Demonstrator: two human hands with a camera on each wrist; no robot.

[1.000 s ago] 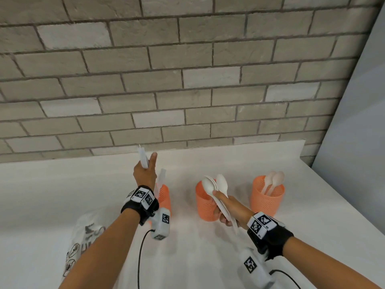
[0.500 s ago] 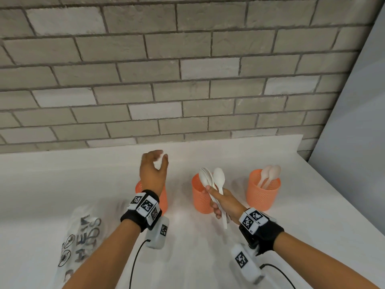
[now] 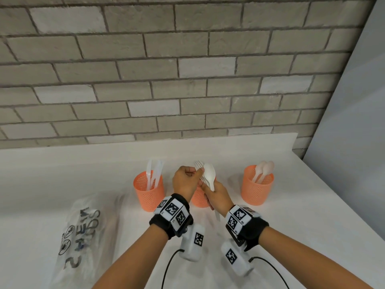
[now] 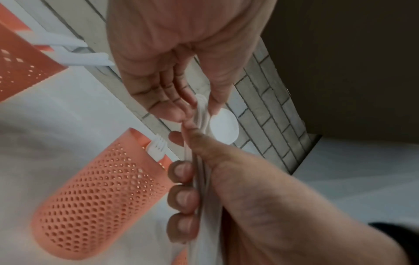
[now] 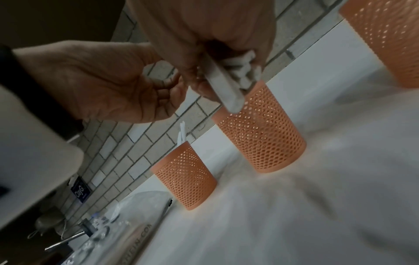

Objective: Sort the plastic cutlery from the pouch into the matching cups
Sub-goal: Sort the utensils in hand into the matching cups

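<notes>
Knives (image 3: 153,174) now stand in the cup (image 3: 149,192) left of centre; my left hand (image 3: 185,182) has crossed over, pinching a fork (image 3: 199,164) from my right hand (image 3: 217,195)'s clenched bundle.

The left hand (image 3: 186,183) has been brought from above the left cup (image 3: 149,192), where two knives (image 3: 153,174) now stand, across to the right hand (image 3: 216,195); the bundled cutlery (image 3: 205,175) there is apparently pinched at its fork heads.
</notes>
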